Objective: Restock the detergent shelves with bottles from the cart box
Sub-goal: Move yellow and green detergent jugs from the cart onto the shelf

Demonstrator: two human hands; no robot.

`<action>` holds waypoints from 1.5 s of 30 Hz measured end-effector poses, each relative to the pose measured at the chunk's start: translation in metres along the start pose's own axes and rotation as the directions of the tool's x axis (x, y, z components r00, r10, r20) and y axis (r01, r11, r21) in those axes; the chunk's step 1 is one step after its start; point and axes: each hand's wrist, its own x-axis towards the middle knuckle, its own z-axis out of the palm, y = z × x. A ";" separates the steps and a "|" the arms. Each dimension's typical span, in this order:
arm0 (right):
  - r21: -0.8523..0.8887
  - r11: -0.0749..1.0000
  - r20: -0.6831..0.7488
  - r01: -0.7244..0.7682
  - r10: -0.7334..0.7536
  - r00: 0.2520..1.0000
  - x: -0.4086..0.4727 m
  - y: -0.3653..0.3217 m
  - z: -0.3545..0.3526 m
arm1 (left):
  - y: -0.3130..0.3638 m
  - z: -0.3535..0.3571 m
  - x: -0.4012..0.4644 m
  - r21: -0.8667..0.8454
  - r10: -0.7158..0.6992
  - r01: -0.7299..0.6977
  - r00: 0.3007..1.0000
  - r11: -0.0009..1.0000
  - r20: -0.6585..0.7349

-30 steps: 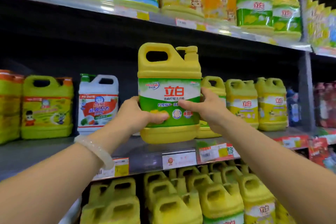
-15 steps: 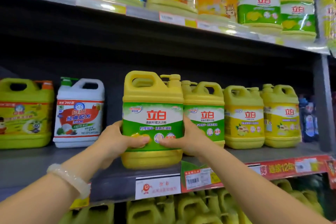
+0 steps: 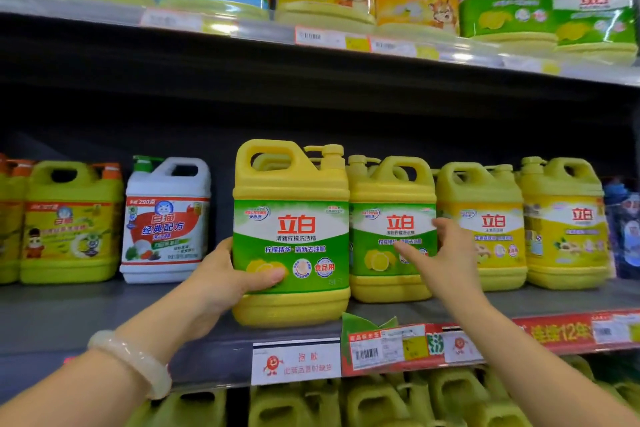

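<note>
A yellow detergent jug with a green label [image 3: 291, 236] stands on the grey middle shelf [image 3: 86, 315] near its front edge. My left hand [image 3: 228, 274] grips its lower left side, thumb across the label. My right hand [image 3: 446, 256] is off that jug, fingers spread, in front of a second green-label jug [image 3: 384, 229] standing just to the right; whether it touches that jug is unclear. A pale bangle sits on my left wrist.
On the same shelf stand a white jug [image 3: 166, 218] and yellow-label jugs [image 3: 481, 225] to either side. A gap lies between the white jug and the held jug. The upper shelf [image 3: 311, 35] overhangs with more jugs; yellow jugs fill the shelf below.
The jug came down from the air onto the middle shelf and stands beside the other green-label jug. My right hand let go of it and moved right.
</note>
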 end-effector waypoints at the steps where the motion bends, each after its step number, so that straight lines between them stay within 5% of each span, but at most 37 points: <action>1: -0.040 0.998 0.022 -0.051 0.052 0.998 0.007 0.008 -0.004 | 0.000 0.002 0.000 0.007 0.008 -0.008 1.000 1.000 -0.001; 7: 0.246 0.920 0.373 -0.306 0.202 0.906 0.027 0.026 -0.003 | -0.002 0.014 0.003 0.016 0.039 -0.039 0.999 0.999 -0.006; 14: 0.396 0.831 0.522 -0.390 0.146 0.840 0.038 0.037 0.012 | -0.004 0.009 0.006 0.035 0.030 -0.029 0.999 0.999 -0.023; 20: 0.386 0.870 0.421 -0.305 0.128 0.898 0.041 0.036 0.021 | -0.001 0.011 0.003 0.032 0.022 -0.023 1.000 0.999 0.015; 32: 0.277 0.880 0.543 -0.387 0.189 0.818 0.059 0.047 0.025 | -0.001 0.010 0.004 -0.024 -0.001 0.001 1.000 1.000 0.021; 45: 0.249 0.903 0.468 -0.351 0.205 0.860 0.061 0.052 0.031 | 0.001 0.009 0.003 -0.030 -0.015 0.016 0.999 0.999 0.042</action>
